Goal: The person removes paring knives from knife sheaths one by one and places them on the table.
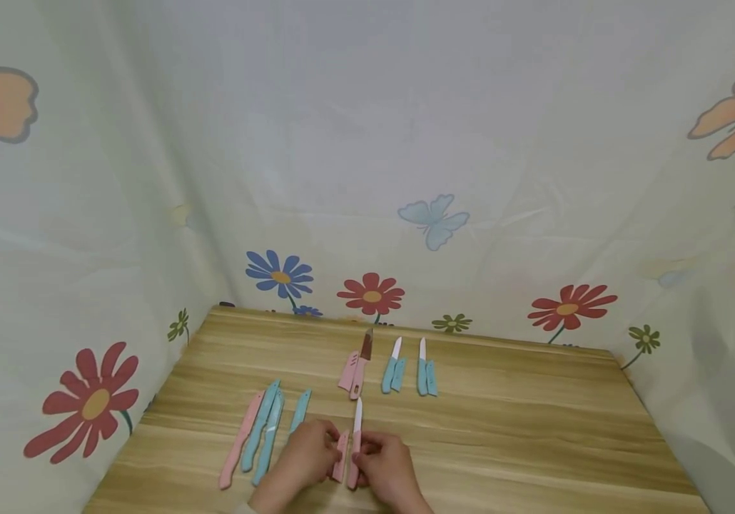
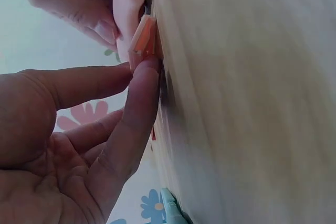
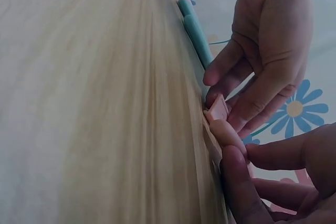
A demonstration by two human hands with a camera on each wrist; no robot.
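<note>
- The left hand (image 1: 310, 451) pinches a pink sheath (image 1: 340, 460) between thumb and finger, the other fingers loosely bent.
- The right hand (image 1: 389, 467) pinches the handle of a pink-handled knife (image 1: 354, 470), its thumb and finger closed on the sides near the table.
- The sheath is short, narrow and plain pink, lying lengthwise just left of the knife; in the left wrist view its near end looks angular and flat-sided, its inner faces a warmer orange-pink.
- The knife's handle is smooth, pale pink and rounded at the butt; its slim white blade (image 1: 359, 416) is bare and points away from the person.
- Both are low over the wooden table (image 1: 502, 442), at its near middle; whether they touch it fully cannot be told.
- Left of the left hand lie a long pink knife (image 1: 241, 442), two blue knives (image 1: 265, 432) side by side, and another blue piece (image 1: 300, 410) partly hidden by the hand.
- Beyond the hands lies a larger pink knife (image 1: 357, 378) with a dark, reflective blade, next to a slotted pink cover (image 1: 347, 373).
- To its right are two blue-handled knives (image 1: 387, 378) with white blades, each beside a blue sheath (image 1: 398, 375).
- A curtain (image 1: 342, 143) printed with flowers and butterflies surrounds the table.
</note>
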